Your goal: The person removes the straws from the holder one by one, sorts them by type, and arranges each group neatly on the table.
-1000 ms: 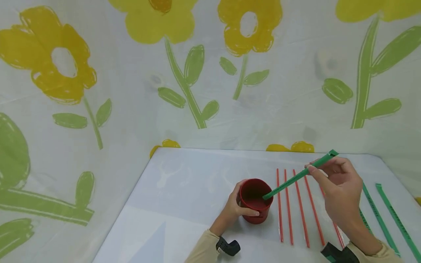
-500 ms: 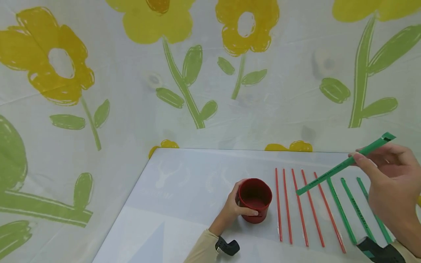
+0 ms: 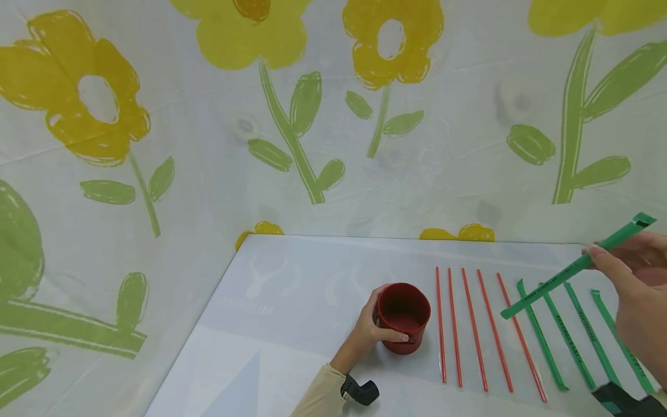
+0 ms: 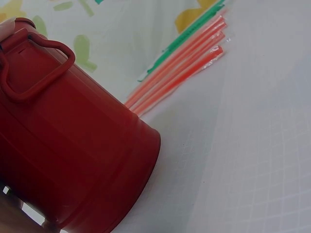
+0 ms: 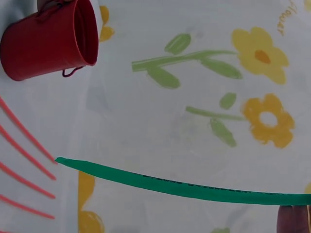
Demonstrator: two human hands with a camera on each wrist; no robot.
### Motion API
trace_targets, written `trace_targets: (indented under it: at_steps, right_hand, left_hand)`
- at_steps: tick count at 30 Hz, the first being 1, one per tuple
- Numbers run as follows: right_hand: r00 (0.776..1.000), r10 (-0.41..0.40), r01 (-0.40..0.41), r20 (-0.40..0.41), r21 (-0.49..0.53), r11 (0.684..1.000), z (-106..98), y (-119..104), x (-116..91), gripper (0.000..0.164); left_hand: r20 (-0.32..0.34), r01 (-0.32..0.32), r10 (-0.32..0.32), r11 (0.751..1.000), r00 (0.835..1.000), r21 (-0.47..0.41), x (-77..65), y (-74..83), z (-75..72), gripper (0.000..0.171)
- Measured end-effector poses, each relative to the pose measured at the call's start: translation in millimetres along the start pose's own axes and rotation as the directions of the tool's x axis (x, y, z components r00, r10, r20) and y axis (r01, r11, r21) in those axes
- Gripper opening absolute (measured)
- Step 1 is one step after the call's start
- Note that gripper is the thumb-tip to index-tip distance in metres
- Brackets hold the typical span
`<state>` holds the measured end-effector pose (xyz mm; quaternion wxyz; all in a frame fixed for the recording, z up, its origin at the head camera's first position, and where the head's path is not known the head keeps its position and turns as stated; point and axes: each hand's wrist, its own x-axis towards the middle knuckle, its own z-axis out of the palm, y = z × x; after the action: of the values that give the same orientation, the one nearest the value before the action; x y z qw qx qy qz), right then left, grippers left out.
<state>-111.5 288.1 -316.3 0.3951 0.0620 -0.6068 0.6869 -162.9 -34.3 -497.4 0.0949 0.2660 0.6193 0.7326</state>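
A red metal pot [image 3: 401, 324] with small wire side handles stands on the white table; nothing shows inside it. My left hand [image 3: 367, 330] wraps round its left side, thumb across the front. In the left wrist view the pot wall [image 4: 82, 141] fills the left half. My right hand [image 3: 638, 289], at the right edge, pinches a green-wrapped straw [image 3: 573, 267] near its upper part. The straw is held slanted above the table, its lower end down to the left. In the right wrist view printed lettering runs along this green straw [image 5: 180, 187], with fingertips [image 5: 291, 218] below it.
Several red straws [image 3: 473, 330] in clear wrappers lie side by side right of the pot. Several more green-wrapped straws [image 3: 568, 330] lie in a row beyond them, partly behind the right hand. A flower-printed cloth [image 3: 448, 145] hangs behind the table [image 3: 292, 278].
My right hand has carried the green straw rightward, from with its tip over the pot's mouth to over the straws on the right. The left hand and pot stay put.
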Motion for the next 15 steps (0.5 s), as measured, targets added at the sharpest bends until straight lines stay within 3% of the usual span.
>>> trace_targets:
  at_steps: [2,6,10,12,15]
  right_hand:
    - [1.0,-0.007,0.006,0.025,0.047,0.999,-4,2,1,0.034]
    - [0.998,-0.024,0.024,0.055,-0.007,1.0,-12,6,5,0.033]
    - [0.997,-0.036,0.048,0.064,-0.199,0.979,-21,8,8,0.035]
    - [0.995,-0.056,0.079,0.079,-0.326,0.942,-26,9,10,0.034]
    - [0.988,-0.105,0.141,0.116,-0.367,0.92,-35,14,16,0.029]
  left_hand:
    - [0.008,-0.005,0.005,1.0,1.0,-0.003,-1.1,7.5,1.6,0.082]
    - [0.022,0.005,-0.005,1.0,1.0,0.001,-2.2,18.5,4.0,0.082]
    - [0.024,0.002,-0.002,1.0,1.0,0.009,-2.1,19.2,4.5,0.082]
    - [0.024,0.0,-0.001,1.0,1.0,0.009,-2.1,18.4,4.4,0.082]
    - [0.025,0.005,-0.005,1.0,1.0,0.006,-2.2,18.7,4.0,0.082]
